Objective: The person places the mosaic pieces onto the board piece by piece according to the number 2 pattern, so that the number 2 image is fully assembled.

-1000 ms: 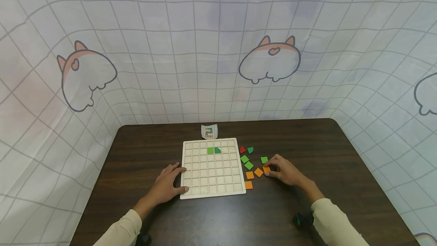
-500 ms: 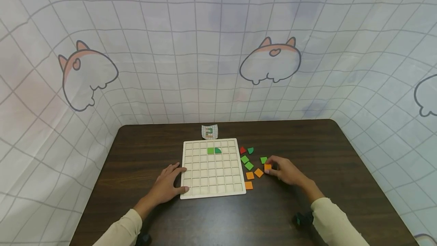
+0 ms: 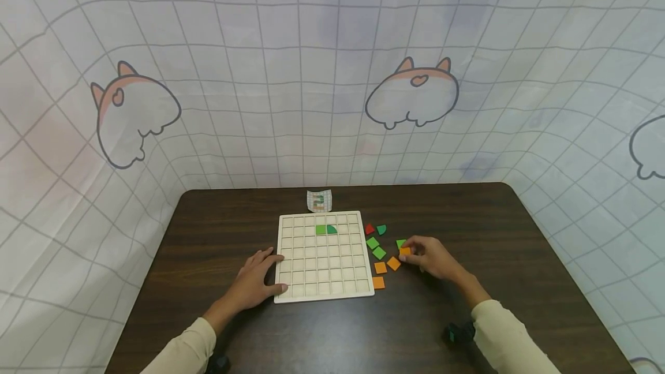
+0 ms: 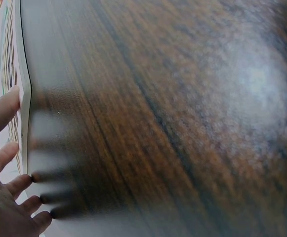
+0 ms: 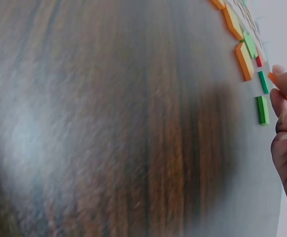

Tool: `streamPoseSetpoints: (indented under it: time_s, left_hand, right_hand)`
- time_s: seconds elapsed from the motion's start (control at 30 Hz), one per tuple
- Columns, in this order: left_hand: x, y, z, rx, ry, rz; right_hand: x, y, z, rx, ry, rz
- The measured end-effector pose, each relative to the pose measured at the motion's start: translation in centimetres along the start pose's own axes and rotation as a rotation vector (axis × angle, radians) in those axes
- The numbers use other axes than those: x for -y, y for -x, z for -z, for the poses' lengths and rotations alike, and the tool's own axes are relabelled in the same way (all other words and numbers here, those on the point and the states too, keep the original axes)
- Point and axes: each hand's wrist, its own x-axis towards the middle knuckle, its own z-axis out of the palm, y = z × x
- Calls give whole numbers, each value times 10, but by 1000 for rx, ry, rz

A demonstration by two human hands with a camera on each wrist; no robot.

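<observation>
My right hand (image 3: 433,257) pinches an orange square tile (image 3: 404,251) between thumb and fingers; in the right wrist view that tile (image 5: 273,77) is raised off the table and partly hidden by the fingers. Just behind it lies a light green square tile (image 3: 400,243). My left hand (image 3: 253,281) rests at the left edge of a pale gridded board (image 3: 324,272), thumb and index finger on its rim, the other fingers on the table. Near the board's top, a light green square (image 3: 320,229) and a dark green quarter-round tile (image 3: 331,229) sit side by side in cells.
Right of the board lie loose tiles: a red one (image 3: 369,228), a dark green quarter-round (image 3: 381,229), light green squares (image 3: 372,243) and several orange squares (image 3: 381,268). A small printed paper card (image 3: 319,201) stands behind the board on the dark wood table (image 3: 218,218).
The right hand has lifted the orange tile from the table and tilted it, first slightly up, then slightly left. The left hand and board have stayed still.
</observation>
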Motion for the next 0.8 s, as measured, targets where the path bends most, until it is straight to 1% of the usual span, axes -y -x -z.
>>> streamPoseSetpoints:
  time_s: [0.23,0.43,0.53,0.8]
  left_hand:
    - [1,0,0,-1,12,-8]
    - [2,-1,0,2,38,-2]
    - [1,-1,1,8,54,5]
    - [-3,0,1,12,56,26]
  right_hand:
    - [5,-7,-3,-4,-42,-23]
    - [12,-14,-6,17,-46,20]
    - [17,-16,-8,37,-46,23]
    - [30,-25,-14,93,-86,61]
